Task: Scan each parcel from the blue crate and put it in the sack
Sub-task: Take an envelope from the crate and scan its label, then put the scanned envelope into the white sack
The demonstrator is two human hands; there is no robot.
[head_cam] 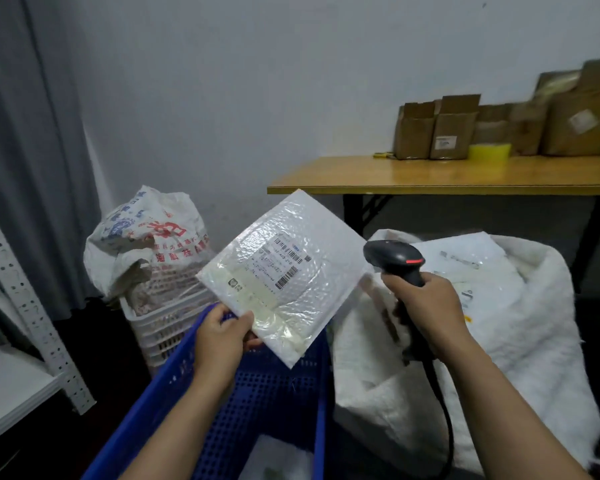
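My left hand (222,337) pinches the lower corner of a white bubble-mailer parcel (288,271), held up above the blue crate (174,403) with its barcode label facing me. My right hand (426,310) grips the handle of a black barcode scanner (395,254), whose head points left at the parcel from just beside its right edge. The white woven sack (520,358) stands open to the right of the crate, with white parcels (465,261) lying in its mouth. Another white parcel (278,459) lies in the bottom of the crate.
A white plastic basket (160,320) holding a printed woven bag (146,237) stands behind the crate at the left. A wooden table (430,174) with several cardboard boxes (447,133) runs along the back right. White metal shelving (21,306) and a grey curtain are at the left.
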